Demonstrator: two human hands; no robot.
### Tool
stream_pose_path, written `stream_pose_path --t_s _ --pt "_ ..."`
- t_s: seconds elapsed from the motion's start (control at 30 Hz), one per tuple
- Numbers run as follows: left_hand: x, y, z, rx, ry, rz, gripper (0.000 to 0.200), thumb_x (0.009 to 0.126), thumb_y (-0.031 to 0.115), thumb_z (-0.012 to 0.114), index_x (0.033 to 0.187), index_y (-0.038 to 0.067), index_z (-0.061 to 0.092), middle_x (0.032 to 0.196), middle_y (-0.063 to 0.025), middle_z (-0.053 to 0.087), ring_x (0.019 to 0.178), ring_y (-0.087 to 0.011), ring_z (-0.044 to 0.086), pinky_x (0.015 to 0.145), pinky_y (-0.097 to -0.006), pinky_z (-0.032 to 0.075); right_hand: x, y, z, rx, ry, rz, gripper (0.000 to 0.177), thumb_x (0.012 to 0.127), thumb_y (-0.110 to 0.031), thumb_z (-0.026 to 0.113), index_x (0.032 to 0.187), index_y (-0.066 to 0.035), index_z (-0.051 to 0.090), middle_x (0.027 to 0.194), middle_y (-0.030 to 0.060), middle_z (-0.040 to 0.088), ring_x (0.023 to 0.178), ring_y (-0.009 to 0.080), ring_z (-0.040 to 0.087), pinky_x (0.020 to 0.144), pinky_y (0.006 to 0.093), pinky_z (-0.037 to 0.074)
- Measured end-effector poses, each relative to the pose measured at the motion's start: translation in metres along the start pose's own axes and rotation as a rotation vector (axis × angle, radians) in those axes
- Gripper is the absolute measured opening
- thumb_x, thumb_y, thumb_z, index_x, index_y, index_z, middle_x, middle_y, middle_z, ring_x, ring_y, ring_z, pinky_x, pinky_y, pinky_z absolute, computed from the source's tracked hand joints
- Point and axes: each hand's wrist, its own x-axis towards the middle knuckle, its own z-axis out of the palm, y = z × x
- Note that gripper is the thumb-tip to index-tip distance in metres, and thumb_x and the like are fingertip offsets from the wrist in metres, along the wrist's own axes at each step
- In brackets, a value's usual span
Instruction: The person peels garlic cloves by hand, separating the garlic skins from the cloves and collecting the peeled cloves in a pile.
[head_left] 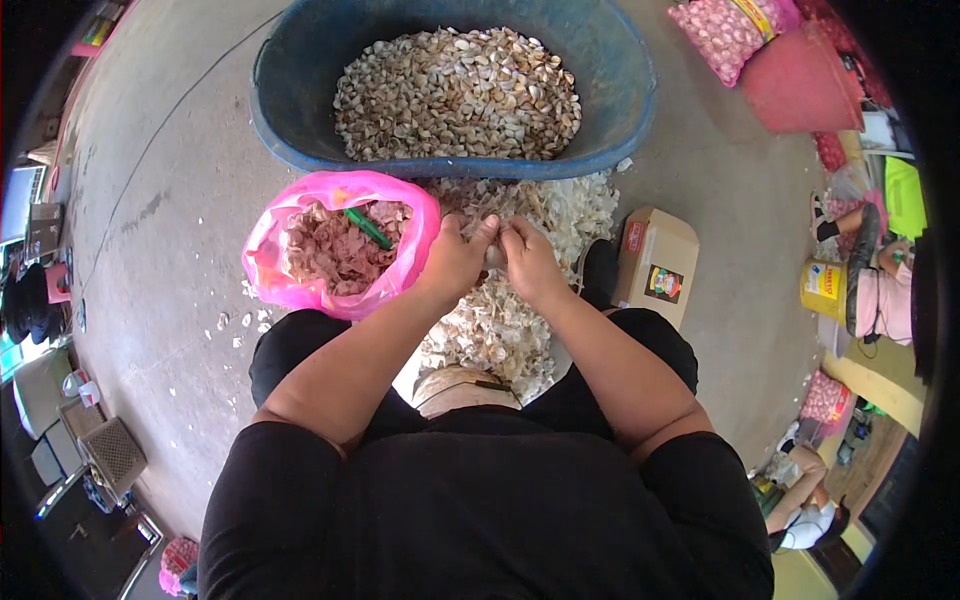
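My left hand and my right hand meet in front of me, fingers curled and thumbs close together. Between them shows a pale garlic piece, mostly covered by the fingers. Below and behind the hands lies a heap of papery garlic skins. Just left of my left hand, a pink plastic bag gapes, filled with reddish-brown skins and a green-handled tool. Beyond the hands stands a large blue tub of loose garlic cloves.
A cardboard box sits right of the skins, beside a dark shoe. Far right are a red tub, a bag of garlic bulbs, a yellow bucket and two other people. A crate stands far left.
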Motion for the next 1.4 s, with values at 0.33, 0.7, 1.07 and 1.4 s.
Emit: stream_pose_path --t_s 0.33,0.7,1.07,1.4 --pt "0.004 -0.021 0.010 -0.162 0.156 0.301 0.042 0.089 0.036 0.040 0.101 -0.004 0.047 0.085 -0.0155 0.055 0.077 -0.0195 0.052 0.066 -0.0309 0.042 -0.017 -0.033 0.000 0.033 0.062 -0.110 0.019 0.088 -0.019 0.042 0.080 -0.002 0.047 0.063 0.0052 0.047 0.058 0.0122 0.043 0.054 0.0274 0.036" --pt "0.009 -0.012 -0.003 -0.077 0.094 0.452 0.038 0.091 0.029 0.038 0.101 -0.006 0.046 0.089 -0.0144 0.056 0.086 -0.0180 0.051 0.075 -0.0289 0.041 0.009 -0.012 -0.020 -0.242 -0.008 0.059 0.031 0.086 -0.030 0.046 0.083 0.001 0.053 0.074 0.0160 0.057 0.071 0.0250 0.055 0.064 0.0310 0.041" --pt "-0.008 -0.005 0.010 -0.135 0.160 0.370 0.023 0.088 0.019 0.039 0.091 -0.002 0.047 0.076 -0.0106 0.054 0.072 -0.0192 0.050 0.064 -0.0293 0.041 -0.024 -0.037 0.004 -0.027 0.136 -0.269 0.030 0.084 -0.030 0.050 0.082 0.000 0.045 0.068 0.0176 0.055 0.061 0.0322 0.054 0.056 0.0367 0.042" --pt "-0.024 0.016 -0.004 -0.660 -0.082 0.025 0.025 0.089 0.024 0.037 0.096 0.003 0.048 0.081 -0.0076 0.055 0.060 -0.0152 0.054 0.049 -0.0282 0.045 -0.014 -0.043 -0.021 0.395 -0.093 0.088 0.025 0.086 -0.025 0.050 0.083 -0.001 0.055 0.058 -0.0009 0.048 0.050 0.0108 0.045 0.045 0.0246 0.039"
